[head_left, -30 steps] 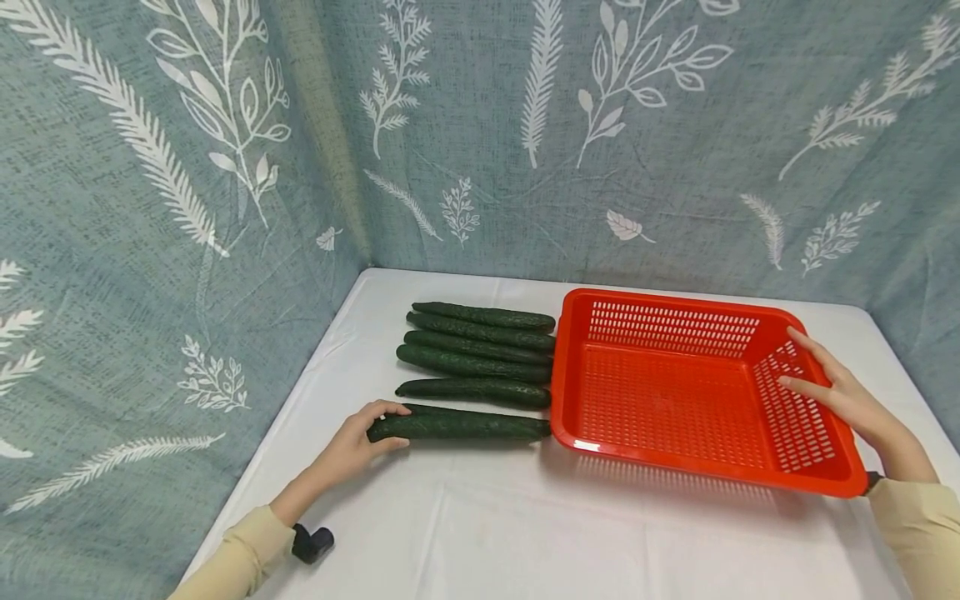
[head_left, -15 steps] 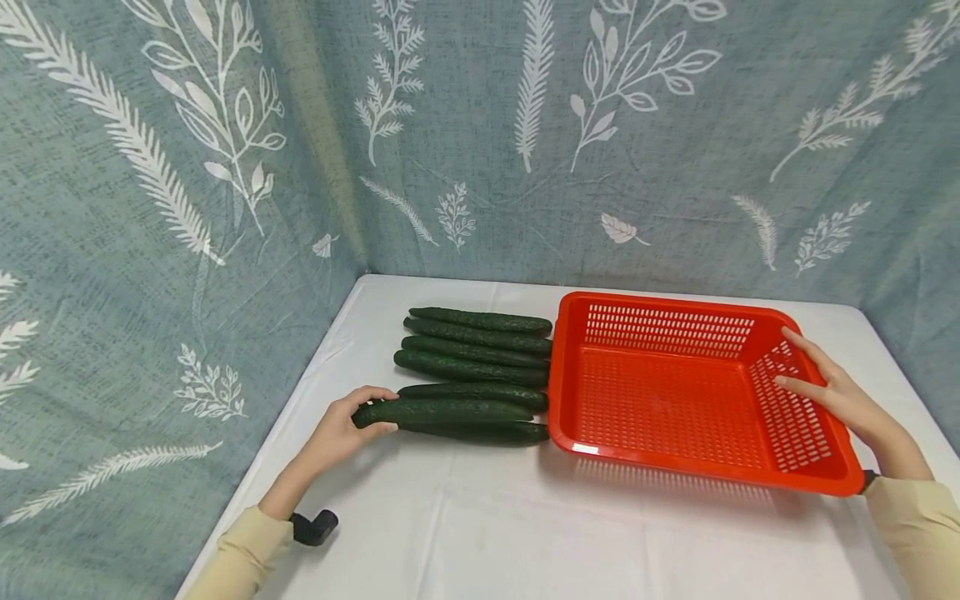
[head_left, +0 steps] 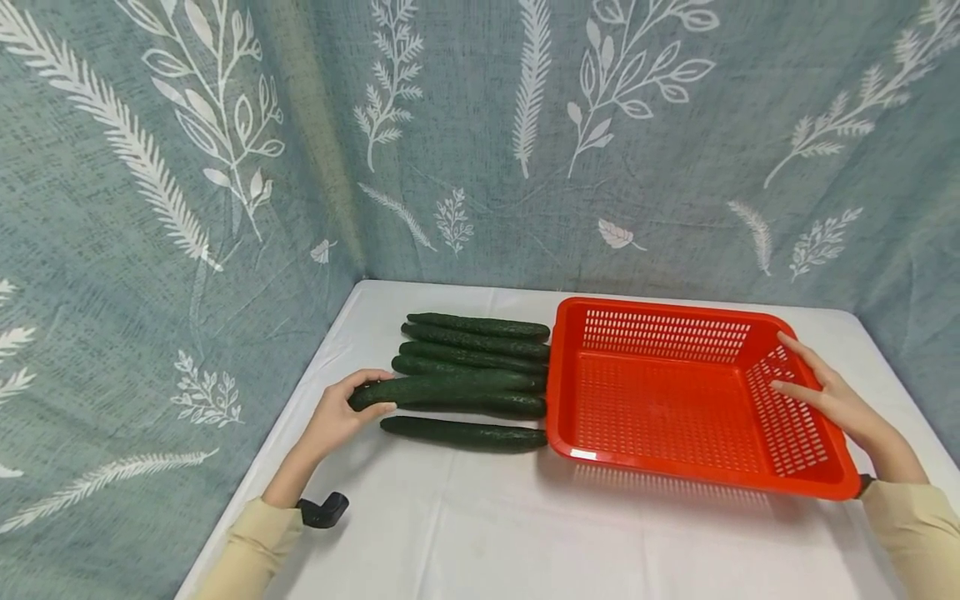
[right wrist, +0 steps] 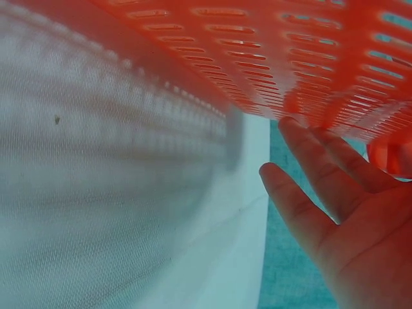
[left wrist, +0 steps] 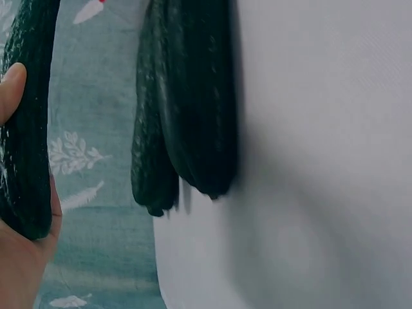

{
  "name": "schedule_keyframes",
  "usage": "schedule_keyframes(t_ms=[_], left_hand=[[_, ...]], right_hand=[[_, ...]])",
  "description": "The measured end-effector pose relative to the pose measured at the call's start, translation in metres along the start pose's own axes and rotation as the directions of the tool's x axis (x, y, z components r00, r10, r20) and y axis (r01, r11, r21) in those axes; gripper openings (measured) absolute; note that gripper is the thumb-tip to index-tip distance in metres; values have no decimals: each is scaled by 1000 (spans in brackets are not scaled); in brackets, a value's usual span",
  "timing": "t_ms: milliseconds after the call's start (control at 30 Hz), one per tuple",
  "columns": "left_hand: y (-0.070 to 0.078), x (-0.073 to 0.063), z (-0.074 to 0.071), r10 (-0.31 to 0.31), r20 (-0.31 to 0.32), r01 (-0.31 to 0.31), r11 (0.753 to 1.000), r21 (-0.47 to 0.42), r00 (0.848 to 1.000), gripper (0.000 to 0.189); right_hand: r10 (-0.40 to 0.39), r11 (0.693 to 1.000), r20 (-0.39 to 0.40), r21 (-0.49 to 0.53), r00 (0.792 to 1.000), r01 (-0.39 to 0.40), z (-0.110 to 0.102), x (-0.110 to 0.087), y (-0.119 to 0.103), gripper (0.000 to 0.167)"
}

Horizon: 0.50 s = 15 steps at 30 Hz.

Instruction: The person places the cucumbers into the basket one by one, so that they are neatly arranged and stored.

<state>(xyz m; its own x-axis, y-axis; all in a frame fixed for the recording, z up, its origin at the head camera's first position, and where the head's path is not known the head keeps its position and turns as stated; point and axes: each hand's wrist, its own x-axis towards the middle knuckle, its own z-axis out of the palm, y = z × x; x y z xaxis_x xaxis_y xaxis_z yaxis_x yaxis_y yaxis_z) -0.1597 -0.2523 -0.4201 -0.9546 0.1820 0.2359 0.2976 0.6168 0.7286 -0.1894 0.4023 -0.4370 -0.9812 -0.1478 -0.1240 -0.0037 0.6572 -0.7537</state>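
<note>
My left hand grips the near end of a long dark green cucumber, thumb and fingers on either side of it. In the left wrist view this held cucumber is upright along the left edge, with the thumb across it. The far part of it overlaps other cucumbers in the head view. At the right, my right hand holds the side rim of a red plastic basket, thumb and forefinger over the inside. Its other fingers show outside, against the slotted wall.
Several cucumbers lie side by side left of the basket, their right ends near its wall. One cucumber lies nearest the front, apart from the rest. A white cloth covers the table, and patterned curtains stand behind and to the left.
My left hand has lifted a cucumber from the front of the row and carried it away from me, over the others. The right hand stays at the basket's rim.
</note>
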Motion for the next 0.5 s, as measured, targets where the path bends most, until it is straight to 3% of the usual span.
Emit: schedule_keyframes(t_ms=[133,500], left_hand=[[-6,9,7,21,1,-21,999,-32,1000,39],[11,30,23,31,31,-28,995,-91,999,41]], right_hand=[[-2,1000,1,5,1000,2,-1,0,1,77],[-23,1000,-5,-9,1000,23,0,-1,-1,77]])
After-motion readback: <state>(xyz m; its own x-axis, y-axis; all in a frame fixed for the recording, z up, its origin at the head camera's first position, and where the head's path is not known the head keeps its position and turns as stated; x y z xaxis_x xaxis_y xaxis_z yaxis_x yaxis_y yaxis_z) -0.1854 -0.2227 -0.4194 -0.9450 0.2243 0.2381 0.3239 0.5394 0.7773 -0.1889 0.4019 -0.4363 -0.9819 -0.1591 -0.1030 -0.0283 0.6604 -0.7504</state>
